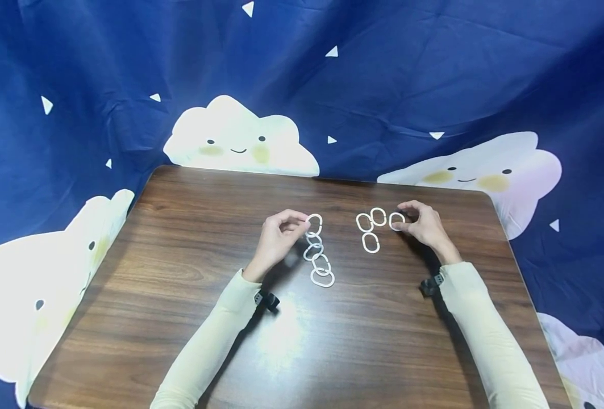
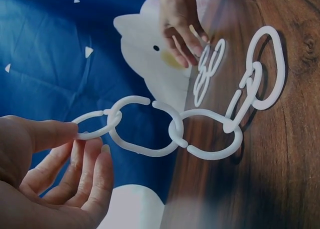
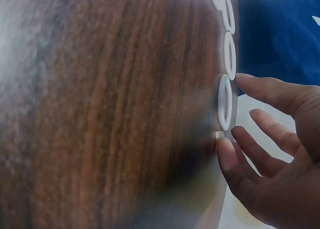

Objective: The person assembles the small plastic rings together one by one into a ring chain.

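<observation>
My left hand pinches the top link of a chain of white plastic links between thumb and fingers. In the left wrist view, several open-sided oval links of the chain hang hooked through one another from the fingertips, and the far end lies on the wood. My right hand is beside a single white link lying flat on the table. Its thumb and forefinger stand apart at either end of this link; whether they touch it I cannot tell.
Three more white links lie close together just left of the right hand, on the brown wooden table. A blue cloth with clouds hangs behind the table's far edge. A black device is strapped at each wrist.
</observation>
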Available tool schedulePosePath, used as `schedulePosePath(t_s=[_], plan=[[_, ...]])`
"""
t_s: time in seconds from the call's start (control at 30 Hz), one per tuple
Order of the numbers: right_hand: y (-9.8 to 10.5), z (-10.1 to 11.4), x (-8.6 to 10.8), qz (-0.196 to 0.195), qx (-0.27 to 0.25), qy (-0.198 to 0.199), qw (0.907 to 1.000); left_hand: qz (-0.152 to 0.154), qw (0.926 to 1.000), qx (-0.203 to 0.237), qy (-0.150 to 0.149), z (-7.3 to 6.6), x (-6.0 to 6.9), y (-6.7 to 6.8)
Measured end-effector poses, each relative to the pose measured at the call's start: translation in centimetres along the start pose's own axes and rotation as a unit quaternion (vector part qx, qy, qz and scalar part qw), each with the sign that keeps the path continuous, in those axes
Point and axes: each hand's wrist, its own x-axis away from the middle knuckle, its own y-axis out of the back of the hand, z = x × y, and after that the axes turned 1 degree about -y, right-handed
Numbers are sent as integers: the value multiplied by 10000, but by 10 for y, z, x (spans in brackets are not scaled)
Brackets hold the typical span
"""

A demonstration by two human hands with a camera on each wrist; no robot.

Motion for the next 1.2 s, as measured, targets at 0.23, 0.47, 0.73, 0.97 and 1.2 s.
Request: schedulePosePath(t_s=[0.23, 0.47, 0.73, 0.97, 1.2], plan=[[-3, -4, -4, -12, 49, -96, 9999, -19, 10000, 63, 38, -1, 0, 2], [-4, -5, -7, 47, 191, -158, 9997, -26, 9999, 72, 70, 0, 0, 4], [-2, -6, -5, 227, 241, -450, 9984, -44, 10000, -27, 65, 1, 0, 5], [0, -7, -2, 173, 353, -365, 9986, -19, 10000, 31, 69, 2, -1, 4], [7, -5, 4, 237, -79, -481, 9985, -55, 10000, 19, 38, 4, 1, 3]])
